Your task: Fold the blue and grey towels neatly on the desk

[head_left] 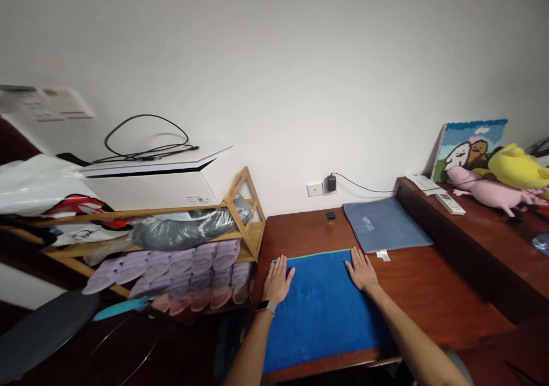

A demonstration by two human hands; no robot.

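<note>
A bright blue cloth (321, 306) with a thin green edge at its far side lies spread on the brown wooden desk (300, 231). My left hand (278, 281) rests flat on its far left corner, fingers stretched out, with a watch on the wrist. On the far right corner lies my right hand (361, 269), palm down, thumb apart from the fingers. Just beyond that hand is a folded grey-blue cloth (386, 226) with white lettering and a white tag (383, 255).
Left of the desk stands a wooden rack (246, 214) with several purple slippers (171, 263) and a white box (158, 186). A black plug (331, 183) sits in the wall socket. The raised right ledge holds a remote (450, 203), a pink plush toy (484, 188) and a picture (467, 146).
</note>
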